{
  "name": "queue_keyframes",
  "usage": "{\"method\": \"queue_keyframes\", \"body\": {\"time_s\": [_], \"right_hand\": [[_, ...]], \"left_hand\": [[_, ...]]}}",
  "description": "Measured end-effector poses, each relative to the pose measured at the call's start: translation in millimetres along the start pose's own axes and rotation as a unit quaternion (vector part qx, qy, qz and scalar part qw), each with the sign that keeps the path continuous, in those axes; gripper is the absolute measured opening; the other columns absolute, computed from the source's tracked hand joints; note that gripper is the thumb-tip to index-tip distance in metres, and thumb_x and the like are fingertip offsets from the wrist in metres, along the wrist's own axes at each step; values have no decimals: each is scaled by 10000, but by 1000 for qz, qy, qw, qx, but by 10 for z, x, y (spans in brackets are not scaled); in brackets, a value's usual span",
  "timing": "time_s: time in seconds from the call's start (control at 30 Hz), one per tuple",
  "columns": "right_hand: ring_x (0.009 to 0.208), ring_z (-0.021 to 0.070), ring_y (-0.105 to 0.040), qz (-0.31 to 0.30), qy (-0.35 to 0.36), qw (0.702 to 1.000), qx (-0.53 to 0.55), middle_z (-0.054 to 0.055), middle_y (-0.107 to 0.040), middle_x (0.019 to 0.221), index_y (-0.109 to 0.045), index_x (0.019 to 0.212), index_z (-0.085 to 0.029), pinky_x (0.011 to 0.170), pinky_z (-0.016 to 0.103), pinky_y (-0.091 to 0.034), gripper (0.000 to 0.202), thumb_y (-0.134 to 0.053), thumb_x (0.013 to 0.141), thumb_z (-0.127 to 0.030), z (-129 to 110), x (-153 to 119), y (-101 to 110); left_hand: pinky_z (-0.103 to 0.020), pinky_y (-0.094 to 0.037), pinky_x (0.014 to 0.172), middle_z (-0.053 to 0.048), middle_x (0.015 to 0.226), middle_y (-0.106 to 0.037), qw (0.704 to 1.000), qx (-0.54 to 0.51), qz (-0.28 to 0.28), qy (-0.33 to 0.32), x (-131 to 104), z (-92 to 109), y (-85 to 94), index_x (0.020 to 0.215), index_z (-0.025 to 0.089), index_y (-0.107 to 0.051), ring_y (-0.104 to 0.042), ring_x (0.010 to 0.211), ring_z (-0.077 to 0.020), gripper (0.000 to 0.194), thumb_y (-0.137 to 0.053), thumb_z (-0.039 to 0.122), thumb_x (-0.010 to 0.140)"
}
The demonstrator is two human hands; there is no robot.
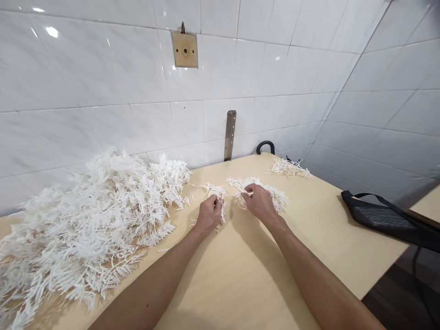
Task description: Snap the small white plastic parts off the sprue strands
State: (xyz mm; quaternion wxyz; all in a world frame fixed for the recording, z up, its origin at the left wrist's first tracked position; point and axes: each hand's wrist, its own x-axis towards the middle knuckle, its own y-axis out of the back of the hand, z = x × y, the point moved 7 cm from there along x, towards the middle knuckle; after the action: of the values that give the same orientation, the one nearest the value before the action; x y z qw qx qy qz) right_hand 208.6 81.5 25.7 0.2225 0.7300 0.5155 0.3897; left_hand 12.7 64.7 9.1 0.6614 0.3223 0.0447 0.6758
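My left hand (209, 214) is closed in a pinch on a white branching sprig (213, 189), which looks like artificial foliage. Loose white bits lie on the table under that hand. To its right, my right hand (259, 201) reaches over a small heap of white sprigs (277, 196). Its fingers are bent together at the heap's left part, and what is between the fingertips is too small to make out. A large pile of the same white sprigs (113, 220) covers the left side of the table.
The tan tabletop (343, 243) meets a tiled wall (134, 73). A few bare white stems (288, 167) lie at the far right. A black mesh bag or strap (385, 220) lies at the right edge. A black curved handle (266, 145) and a metal bracket (230, 136) stand behind.
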Motion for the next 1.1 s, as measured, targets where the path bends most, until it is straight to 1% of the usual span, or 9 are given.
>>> {"method": "queue_keyframes", "body": {"time_s": [0.07, 0.17, 0.27, 0.4, 0.5, 0.63, 0.8, 0.9, 1.1], "right_hand": [[638, 153, -631, -64, -15, 995, 80, 49, -691, 843, -651, 895, -178, 629, 262, -472, 233, -528, 874, -375, -24, -37, -78], [421, 96, -535, -228, -24, 953, 200, -2, -622, 643, -636, 824, -178, 450, 214, -413, 364, -482, 897, -500, -198, -206, -352], [405, 82, -528, -289, -22, 924, 249, -15, -592, 604, -611, 783, -168, 396, 186, -372, 392, -518, 877, -537, -311, -321, -499], [420, 79, -543, -290, -29, 914, 284, -15, -600, 628, -634, 827, -161, 401, 181, -397, 298, -583, 853, -453, -283, -320, -531], [422, 83, -547, -283, -39, 920, 269, -10, -614, 634, -646, 822, -161, 412, 190, -426, 221, -581, 847, -370, -248, -301, -504], [449, 98, -581, -263, -20, 943, 206, -6, -641, 654, -659, 832, -171, 456, 203, -456, 156, -560, 836, -291, -298, -293, -432], [641, 143, -648, -166, 80, 981, 64, 12, -713, 757, -684, 811, -193, 629, 243, -457, 141, -544, 820, -210, -441, -271, -302], [707, 155, -642, -147, 106, 983, 31, 8, -720, 759, -698, 816, -212, 665, 249, -431, 172, -530, 815, -177, -479, -281, -301], [650, 162, -617, -145, 93, 985, -6, 18, -698, 684, -680, 733, -207, 622, 257, -404, 179, -516, 801, -188, -499, -299, -309]], "left_hand": [[-233, -312, 556, 47, 562, -431, 1000, 1, 13, 0, -6, 5, 14, 646, 202, -420, -418, 550, -110, 272, -464, 328, 882], [-234, -318, 572, 41, 586, -446, 999, 20, 20, -21, -15, 45, 26, 650, 199, -429, -417, 568, -110, 258, -469, 314, 877], [-237, -319, 583, 34, 604, -465, 999, 26, 22, -37, -19, 69, 32, 655, 197, -448, -421, 589, -114, 227, -471, 279, 866], [-235, -316, 575, 38, 580, -471, 1000, 4, 12, -14, -11, 40, 20, 648, 193, -476, -418, 567, -110, 255, -473, 307, 876], [-231, -311, 563, 42, 557, -463, 1000, -11, 6, 12, -8, 18, 12, 630, 187, -490, -413, 554, -105, 298, -485, 352, 878], [-225, -301, 552, 49, 531, -422, 1000, -7, 5, 12, -14, 44, 13, 589, 184, -469, -395, 543, -99, 312, -504, 345, 854], [-232, -292, 551, 38, 522, -459, 1000, 27, -3, 1, -25, 74, 5, 580, 182, -517, -405, 533, -104, 297, -499, 311, 846], [-238, -290, 551, 30, 534, -496, 999, 50, -8, -1, -26, 65, -1, 597, 184, -547, -412, 526, -108, 275, -508, 299, 845], [-248, -306, 577, 8, 602, -559, 995, 94, -28, -17, -29, 45, -42, 662, 191, -552, -465, 558, -124, 242, -487, 295, 870]]}}
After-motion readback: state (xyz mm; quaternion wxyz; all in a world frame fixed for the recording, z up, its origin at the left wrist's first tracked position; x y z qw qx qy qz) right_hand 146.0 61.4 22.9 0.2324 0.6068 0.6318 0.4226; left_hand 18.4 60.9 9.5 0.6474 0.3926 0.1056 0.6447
